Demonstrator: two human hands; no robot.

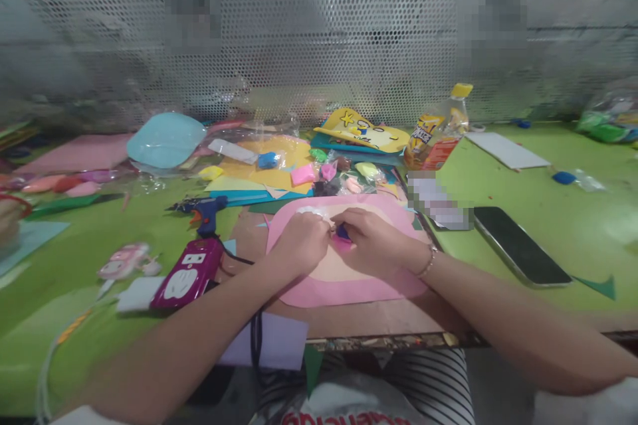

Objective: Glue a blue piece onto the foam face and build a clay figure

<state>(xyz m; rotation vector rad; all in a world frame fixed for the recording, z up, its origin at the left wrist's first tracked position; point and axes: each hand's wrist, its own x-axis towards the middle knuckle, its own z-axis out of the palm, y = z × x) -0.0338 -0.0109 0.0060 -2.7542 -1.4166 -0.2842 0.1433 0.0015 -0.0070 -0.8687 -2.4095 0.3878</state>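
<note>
Both hands meet over a pink rounded sheet (309,295) with a cream middle (323,271). My left hand (312,242) is closed, its fingers curled near clear plastic; what it grips is too small to make out. Close against it, my right hand (371,236) has its fingers bent around a small dark blue piece (343,232). A bright pink bit (341,244) shows just below that piece, under the right fingers. The sheet lies on a brown board (349,323).
Behind the hands are small coloured clay packs (304,174) and a yellow decorated piece (369,133). A blue glue gun (209,214) and magenta device (187,273) lie left. A bottle (456,113) and phone (521,246) are at right.
</note>
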